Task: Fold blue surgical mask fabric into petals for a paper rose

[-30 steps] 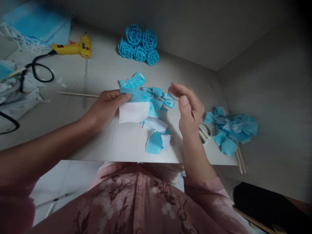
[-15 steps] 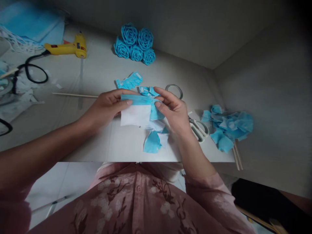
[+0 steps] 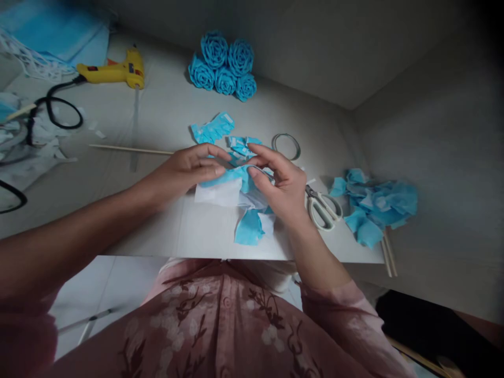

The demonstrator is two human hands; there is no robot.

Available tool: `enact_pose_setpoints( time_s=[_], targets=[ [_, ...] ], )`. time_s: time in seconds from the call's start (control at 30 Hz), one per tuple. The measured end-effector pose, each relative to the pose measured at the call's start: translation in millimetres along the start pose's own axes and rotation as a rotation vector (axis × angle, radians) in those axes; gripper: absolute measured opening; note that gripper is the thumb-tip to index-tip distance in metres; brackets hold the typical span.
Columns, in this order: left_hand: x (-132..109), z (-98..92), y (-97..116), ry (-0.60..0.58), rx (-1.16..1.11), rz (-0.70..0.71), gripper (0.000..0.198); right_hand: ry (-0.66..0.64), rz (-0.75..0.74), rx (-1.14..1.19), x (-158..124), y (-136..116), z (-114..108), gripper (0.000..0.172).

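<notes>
A strip of blue-and-white mask fabric (image 3: 218, 191) stretches between my two hands, its blue upper edge folded and gathered. My left hand (image 3: 189, 167) grips the left part of the folded edge, thumb on top and index finger lifted a little off it. The bunched right end is pinched between the thumb and fingers of my right hand (image 3: 284, 184). Just below lies a loose blue fabric petal (image 3: 249, 228) beside a white scrap. Beyond my fingers are a pleated blue strip (image 3: 213, 127) and a smaller blue folded piece (image 3: 240, 144), partly covered by my hands.
Several blue fabric roses (image 3: 226, 65) stand at the back. A yellow glue gun (image 3: 112, 72) lies left, near stacked masks (image 3: 59, 31) and a thin stick (image 3: 129, 149). Scissors (image 3: 323, 210), a wire coil (image 3: 298, 149) and piled blue petals (image 3: 388, 202) are on the right.
My left hand has moved right, closer to my right hand. The blue edge, flat before, is now folded and bunched between them. The camera view has shifted slightly.
</notes>
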State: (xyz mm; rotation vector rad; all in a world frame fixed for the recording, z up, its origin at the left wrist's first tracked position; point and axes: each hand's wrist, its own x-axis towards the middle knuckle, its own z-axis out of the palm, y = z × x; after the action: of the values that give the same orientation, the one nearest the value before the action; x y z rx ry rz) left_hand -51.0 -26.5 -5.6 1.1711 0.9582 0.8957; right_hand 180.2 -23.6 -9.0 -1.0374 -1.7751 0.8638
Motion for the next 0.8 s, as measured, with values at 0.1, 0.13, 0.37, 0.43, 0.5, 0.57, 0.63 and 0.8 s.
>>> enact_pose_setpoints(
  time_s=[0.1,0.13,0.37,0.43,0.5,0.57,0.63,0.8],
  targets=[
    [0.6,-3.1,-4.0,-0.056,-0.034,0.003,0.044,0.001,0.006,-0.007,-0.4,0.6,-0.2,0.044],
    [0.8,-3.6,-4.3,-0.045,-0.029,0.008,0.046,0.010,0.007,-0.011,-0.2,1.0,-0.4,0.043],
    [0.1,-0.2,0.0,0.025,0.042,0.048,0.055,0.121,0.022,0.014,4.3,10.8,-2.8,0.041],
    [-0.3,0.7,1.3,0.031,0.048,0.040,0.052,0.150,0.037,0.015,5.9,14.9,-4.4,0.044],
    [-0.5,0.7,3.1,0.013,0.050,0.043,0.050,0.170,0.044,0.016,7.1,18.0,-6.2,0.045],
    [-0.6,0.1,5.9,-0.031,0.076,0.053,0.049,0.188,0.043,0.022,7.9,19.5,-7.6,0.045],
    [-1.0,-1.2,9.4,-0.092,0.144,0.055,0.044,0.200,0.042,0.028,8.1,19.7,-8.3,0.045],
    [-3.6,-3.8,12.2,-0.209,0.350,0.053,0.028,0.189,0.047,0.005,8.2,18.3,-8.6,0.046]
  ],
)
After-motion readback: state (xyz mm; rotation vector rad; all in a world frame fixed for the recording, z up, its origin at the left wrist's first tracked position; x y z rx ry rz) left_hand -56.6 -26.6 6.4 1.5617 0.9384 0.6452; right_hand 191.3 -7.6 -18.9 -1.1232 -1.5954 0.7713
